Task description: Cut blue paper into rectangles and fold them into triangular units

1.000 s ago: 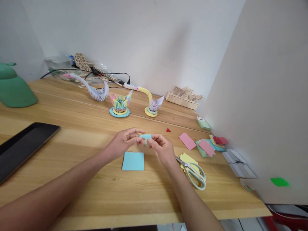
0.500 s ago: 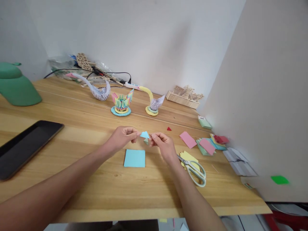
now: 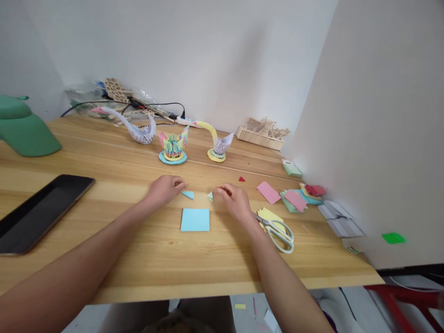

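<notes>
My left hand (image 3: 166, 188) is closed, its fingertips at the upper left end of a small light-blue folded paper triangle (image 3: 188, 194). The hand covers part of that triangle. To the right, my right hand (image 3: 236, 200) has its fingers curled together; whatever is between them, if anything, is hidden. A tiny pale-green folded paper triangle (image 3: 210, 196) lies just left of the right fingertips. Below and between the hands rests a stack of light-blue paper rectangles (image 3: 195, 219) on the wooden table (image 3: 145, 266).
White-handled scissors (image 3: 280, 235) lie partly over yellow paper (image 3: 268, 216). Pink paper (image 3: 268, 192) and other coloured stacks sit at right. Behind stand paper swans (image 3: 142, 134) and a multicoloured paper model (image 3: 173, 147). A black tablet (image 3: 41, 212) and green cap (image 3: 29, 132) are at left.
The blue triangle was between both hands' fingertips; it has moved left with my left hand, away from the right. My view has tilted slightly down.
</notes>
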A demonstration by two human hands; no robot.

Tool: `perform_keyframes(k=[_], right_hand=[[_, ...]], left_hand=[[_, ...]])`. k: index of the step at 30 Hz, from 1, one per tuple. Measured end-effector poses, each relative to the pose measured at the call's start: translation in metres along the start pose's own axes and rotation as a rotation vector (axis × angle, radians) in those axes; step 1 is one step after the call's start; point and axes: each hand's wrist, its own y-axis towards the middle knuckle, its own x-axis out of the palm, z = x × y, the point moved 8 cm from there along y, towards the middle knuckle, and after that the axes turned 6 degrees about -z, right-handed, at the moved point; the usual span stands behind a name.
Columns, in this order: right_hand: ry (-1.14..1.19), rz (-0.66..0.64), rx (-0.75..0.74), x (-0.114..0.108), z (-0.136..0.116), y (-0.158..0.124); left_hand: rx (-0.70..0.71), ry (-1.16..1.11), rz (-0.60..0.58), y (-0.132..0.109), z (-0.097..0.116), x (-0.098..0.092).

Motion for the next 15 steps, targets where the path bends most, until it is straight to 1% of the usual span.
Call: perform_keyframes(k=[2,4,9,11,15], right_hand=[[-0.068,-0.048,-0.048,0.009,-0.005,-0.001],[-0.125,-0.066,-0.07,0.015,-0.008,-0.002],[-0.275,-0.117,-0.066,0.029,-0.01,0.001],[-0.255,-0.142,-0.076,0.033,-0.01,0.002],[-0.13,-0.156,-0.08,0.035,-0.007,0.003]], left_hand=[[0.012,0.016,-0.006,-0.001,0.002,0.0],[0.024,0.027,-0.008,-0.001,0.005,0.0],[0.04,0.023,0.005,-0.001,0.005,0.001],[0.043,0.012,0.013,-0.001,0.004,0.001],[0.059,-0.013,0.013,0.0,0.002,0.002]])
